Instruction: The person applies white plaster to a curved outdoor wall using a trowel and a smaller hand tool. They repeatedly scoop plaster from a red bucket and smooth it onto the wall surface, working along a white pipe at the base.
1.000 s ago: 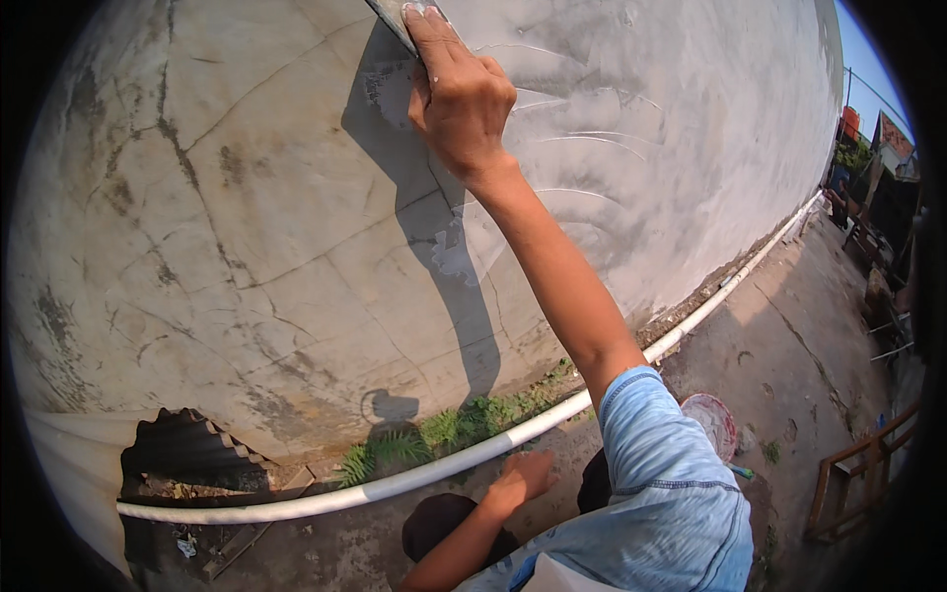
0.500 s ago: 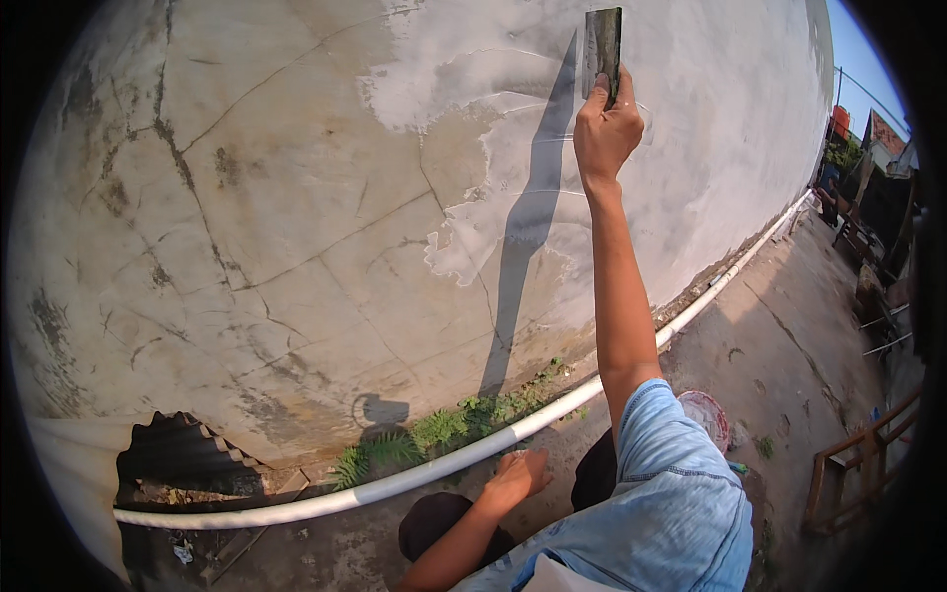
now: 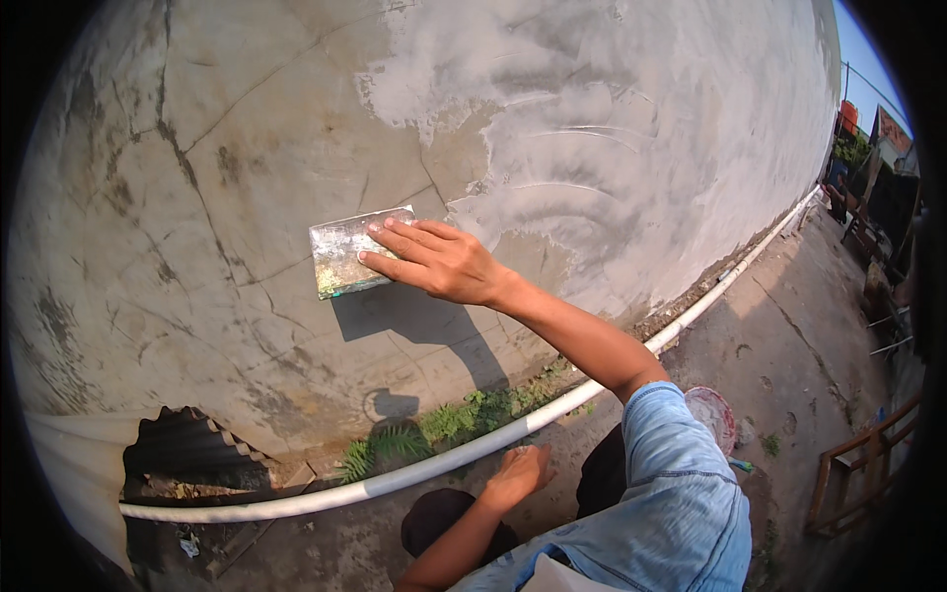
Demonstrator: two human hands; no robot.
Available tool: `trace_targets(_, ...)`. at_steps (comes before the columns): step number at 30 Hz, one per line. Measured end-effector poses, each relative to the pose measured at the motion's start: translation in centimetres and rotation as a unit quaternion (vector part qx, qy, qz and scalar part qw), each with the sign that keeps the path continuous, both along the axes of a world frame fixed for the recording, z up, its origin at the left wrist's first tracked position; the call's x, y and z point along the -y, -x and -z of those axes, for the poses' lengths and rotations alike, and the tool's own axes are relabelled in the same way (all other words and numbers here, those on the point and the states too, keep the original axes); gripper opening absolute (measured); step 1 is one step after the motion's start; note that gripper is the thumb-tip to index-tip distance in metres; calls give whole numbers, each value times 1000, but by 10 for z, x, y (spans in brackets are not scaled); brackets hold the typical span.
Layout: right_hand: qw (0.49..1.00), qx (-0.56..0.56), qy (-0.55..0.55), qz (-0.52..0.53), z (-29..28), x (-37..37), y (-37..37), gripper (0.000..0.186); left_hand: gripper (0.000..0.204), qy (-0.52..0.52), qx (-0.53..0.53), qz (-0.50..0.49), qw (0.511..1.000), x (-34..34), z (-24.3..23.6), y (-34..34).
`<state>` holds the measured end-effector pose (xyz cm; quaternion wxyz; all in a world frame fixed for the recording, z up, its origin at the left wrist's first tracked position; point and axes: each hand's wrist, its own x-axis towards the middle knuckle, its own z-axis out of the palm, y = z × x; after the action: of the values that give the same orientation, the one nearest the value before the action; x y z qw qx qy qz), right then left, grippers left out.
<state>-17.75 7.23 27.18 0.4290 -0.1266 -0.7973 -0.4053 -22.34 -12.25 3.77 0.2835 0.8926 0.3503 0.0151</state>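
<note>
Right-hand fingers (image 3: 400, 268) partly cover the flat plate (image 3: 340, 255), its lower-right corner hidden.

1. We look down from head height through a wide fisheye lens, over the blue shirt (image 3: 681, 503).
2. We face the wall (image 3: 247, 118) ahead, with the ground (image 3: 769, 326) along the lower right.
3. We sit near the shirt, farther from the right hand (image 3: 449, 264); the white pipe (image 3: 533, 422) looks bent.

Streaky pale-blue shirt (image 3: 646, 538) with short sleeve (image 3: 655, 426), darker shoulder seam (image 3: 691, 474), and dark legwear (image 3: 439, 520)
</note>
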Motion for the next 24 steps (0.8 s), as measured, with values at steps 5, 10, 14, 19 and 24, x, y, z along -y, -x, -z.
trace_targets(5, 942, -334, -4, -41, -38, 2, -61, 55, 57, 22, -22, 7, 999, -2, -1, 1)
trace_targets(10, 919, -391, 15, 35, -57, -40, -44, 62, 55, 14, -8, 11, 1000, -1, 3, -2)
trace_targets(14, 948, -313, 52, 33, -31, -31, 22, 67, 37, -67, 121, -13, 990, 5, 17, -5)
trace_targets(19, 970, -233, 75, 6, 2, -32, 39, 56, 35, -81, 84, -14, 993, 9, 15, -10)
trace_targets(24, 967, -223, 120, -41, -10, -16, 29, 64, 35, -50, 51, -24, 997, 9, 11, -8)
